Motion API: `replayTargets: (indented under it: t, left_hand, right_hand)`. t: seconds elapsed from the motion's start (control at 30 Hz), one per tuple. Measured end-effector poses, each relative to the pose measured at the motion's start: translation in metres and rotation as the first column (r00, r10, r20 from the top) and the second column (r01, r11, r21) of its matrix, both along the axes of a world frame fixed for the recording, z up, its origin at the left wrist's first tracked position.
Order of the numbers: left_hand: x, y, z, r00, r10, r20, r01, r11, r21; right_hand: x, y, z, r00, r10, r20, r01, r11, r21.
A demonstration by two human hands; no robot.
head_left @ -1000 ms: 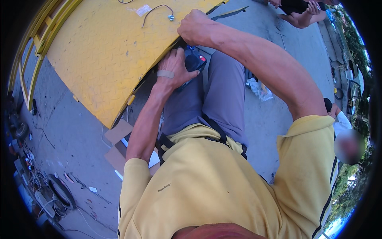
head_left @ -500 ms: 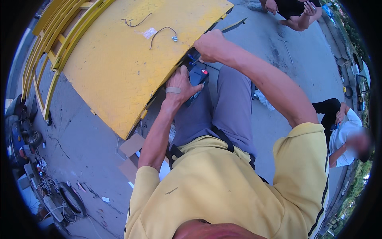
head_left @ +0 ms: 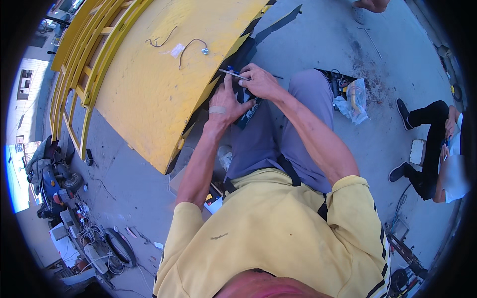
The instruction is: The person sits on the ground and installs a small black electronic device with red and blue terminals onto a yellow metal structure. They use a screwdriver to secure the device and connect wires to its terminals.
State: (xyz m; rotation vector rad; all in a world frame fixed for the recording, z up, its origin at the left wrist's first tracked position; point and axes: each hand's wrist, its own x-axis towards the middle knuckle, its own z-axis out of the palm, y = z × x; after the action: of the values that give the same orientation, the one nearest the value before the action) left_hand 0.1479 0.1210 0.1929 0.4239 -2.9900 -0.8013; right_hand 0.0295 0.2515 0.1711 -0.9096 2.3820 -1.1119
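Note:
My left hand [head_left: 226, 102] lies across a dark box-shaped battery [head_left: 247, 118] beside the edge of a yellow metal panel [head_left: 149, 89]. Its thumb runs along the battery's near side and its index finger points up toward the panel; the other fingers are mostly hidden. In my right hand [head_left: 259, 82] a slim metal tool [head_left: 232, 74] is pinched, its free end reaching left over my left fingertips to the panel's edge. Whether it is a spanner or a screwdriver I cannot tell. Something small and blue [head_left: 230, 68] shows by the tool.
Two short cables [head_left: 191, 43] lie on the panel. Yellow railings [head_left: 94, 54] rise at the left. Right of my knees are a dark tray [head_left: 338, 79] and a clear plastic bag [head_left: 355, 102]. A seated person [head_left: 432, 149] is at the right; a tyre [head_left: 119, 247] lies lower left.
My right hand has drawn in toward my left, and the metal tool now shows lying across my left fingertips. The battery's red cap is no longer visible. My view has shifted.

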Motion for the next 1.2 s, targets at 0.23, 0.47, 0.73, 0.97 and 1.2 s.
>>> replayTargets:
  t: [0.23, 0.47, 0.73, 0.97, 1.2]
  left_hand:
    - [-0.02, 0.001, 0.016, 0.979, -0.122, 0.162, 0.147, 0.977, -0.152]
    - [-0.015, 0.007, 0.015, 0.985, -0.081, 0.15, 0.107, 0.978, -0.181]
    - [0.002, 0.017, 0.001, 0.999, 0.022, 0.035, -0.015, 0.984, -0.175]
    - [0.023, 0.044, 0.005, 0.988, 0.116, 0.098, -0.073, 0.928, -0.365]
    - [0.038, 0.039, -0.001, 0.982, 0.179, 0.068, -0.156, 0.954, -0.255]
  right_hand:
    - [-0.022, 0.014, -0.013, 0.855, 0.044, 0.518, 0.166, 0.921, -0.354]
    - [-0.009, 0.02, -0.026, 0.826, -0.254, 0.503, 0.26, 0.964, 0.061]
    - [-0.008, 0.024, -0.036, 0.668, -0.182, 0.722, 0.236, 0.971, 0.027]
    - [-0.001, 0.033, -0.032, 0.548, -0.069, 0.834, 0.278, 0.955, -0.104]
    - [0.008, 0.026, -0.035, 0.58, -0.091, 0.809, 0.312, 0.943, -0.117]
